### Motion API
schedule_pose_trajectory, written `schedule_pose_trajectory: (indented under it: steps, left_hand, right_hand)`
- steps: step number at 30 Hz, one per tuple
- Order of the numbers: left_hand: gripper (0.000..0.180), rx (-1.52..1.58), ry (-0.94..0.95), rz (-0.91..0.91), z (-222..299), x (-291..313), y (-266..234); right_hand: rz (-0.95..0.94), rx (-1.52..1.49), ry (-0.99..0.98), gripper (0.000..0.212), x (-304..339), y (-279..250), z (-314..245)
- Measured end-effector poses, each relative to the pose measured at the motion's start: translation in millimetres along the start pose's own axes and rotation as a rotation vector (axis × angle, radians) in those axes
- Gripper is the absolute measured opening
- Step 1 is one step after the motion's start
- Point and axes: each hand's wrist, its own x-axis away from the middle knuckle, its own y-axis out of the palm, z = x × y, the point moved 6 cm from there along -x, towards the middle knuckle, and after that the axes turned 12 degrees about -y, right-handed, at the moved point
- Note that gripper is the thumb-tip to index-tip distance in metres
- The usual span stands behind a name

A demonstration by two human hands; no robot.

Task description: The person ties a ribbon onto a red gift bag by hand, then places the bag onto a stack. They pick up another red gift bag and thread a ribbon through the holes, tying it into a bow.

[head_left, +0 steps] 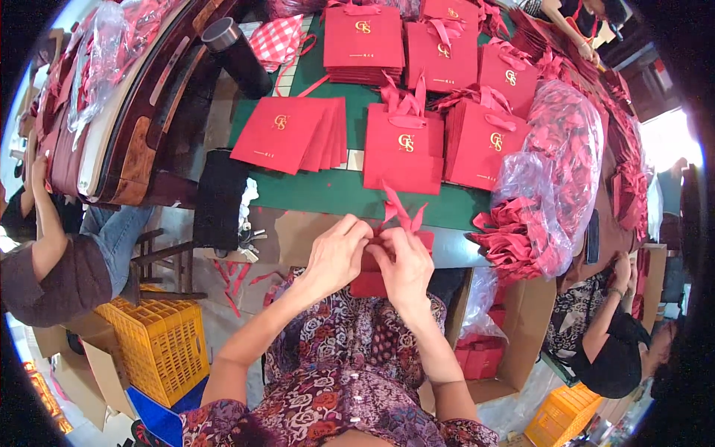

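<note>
Both my hands are at a small red paper gift bag (370, 284) held over my lap at the table's near edge. My left hand (337, 249) pinches at its upper edge, fingertips pressed together. On the other side, my right hand (406, 267) has thumb and fingers closed at the same edge. A red ribbon (403, 211) sticks up beyond the fingertips in loose ends. What exactly lies between the fingers is hidden. Just beyond stand a stack of red bags (403, 160) with ribbon bows and a fanned stack of red bags (279, 134).
More bag stacks (363, 41) fill the green table (298, 195). A plastic sack of red ribbons (562, 141) lies at the right, a black tumbler (237, 58) at the far left. A cardboard box (521, 339) sits by my right, a yellow crate (158, 344) at the left. Other people sit on both sides.
</note>
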Motion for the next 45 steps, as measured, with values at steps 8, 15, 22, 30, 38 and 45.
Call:
schedule_pose_trajectory:
  steps: [8,15,22,30,38,45]
  left_hand:
    - [0.008,-0.033,0.051,-0.027,3,-1,5]
    - [0.015,0.121,0.035,-0.045,-2,3,5]
    - [0.015,0.079,0.203,0.062,8,7,-1]
    - [0.015,0.093,0.109,-0.010,0,5,0]
    - [0.017,0.113,-0.111,0.090,-28,-9,-9]
    - [0.026,-0.065,-0.050,0.175,-8,-19,0]
  right_hand:
    - [-0.137,0.045,-0.236,0.022,-22,-1,13]
    - [-0.406,-0.199,-0.134,0.025,-21,2,45]
    - [-0.585,-0.595,0.090,0.020,-27,21,64]
    - [-0.233,-0.470,0.122,0.016,-46,20,64]
    - [-0.004,-0.376,0.112,0.018,-43,-17,70]
    - [-0.138,0.131,0.193,0.035,-26,-39,82]
